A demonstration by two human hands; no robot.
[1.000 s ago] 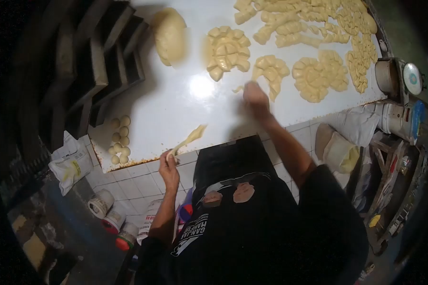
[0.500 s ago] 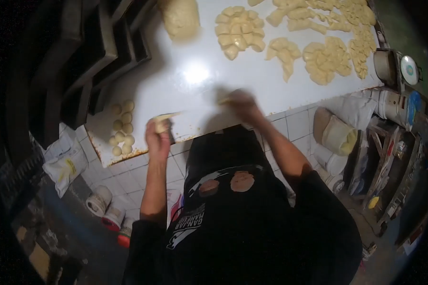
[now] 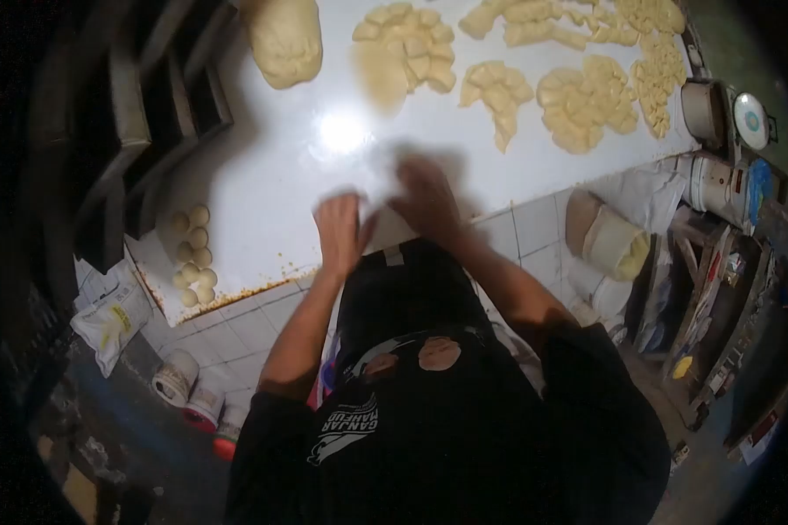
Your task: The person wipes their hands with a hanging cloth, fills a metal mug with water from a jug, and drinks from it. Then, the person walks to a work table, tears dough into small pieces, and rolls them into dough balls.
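Note:
My left hand (image 3: 338,229) is over the near edge of the white tabletop (image 3: 280,197), its fingers curled under with the knuckles up. Whatever it may hold is hidden. Close by on the right, my right hand (image 3: 425,199) is palm down and smeared by motion, so its fingers do not show clearly. Beyond the hands lies a cluster of cut dough pieces (image 3: 425,57), with a blurred pale yellow dough piece (image 3: 381,79) at its left side. Several round dough balls (image 3: 201,257) sit in a group at the table's left corner.
A large dough lump (image 3: 286,44) lies at the far side. More dough pieces (image 3: 585,103) spread to the right. Dark stacked trays (image 3: 131,96) stand at the left. Buckets (image 3: 177,376) and a sack (image 3: 114,324) are below the table; a shelf (image 3: 700,297) is at right.
My left hand has moved right and my right hand slightly left, bringing them together. The dough piece seen in my left hand no longer shows. A blurred dough piece appears by the cluster.

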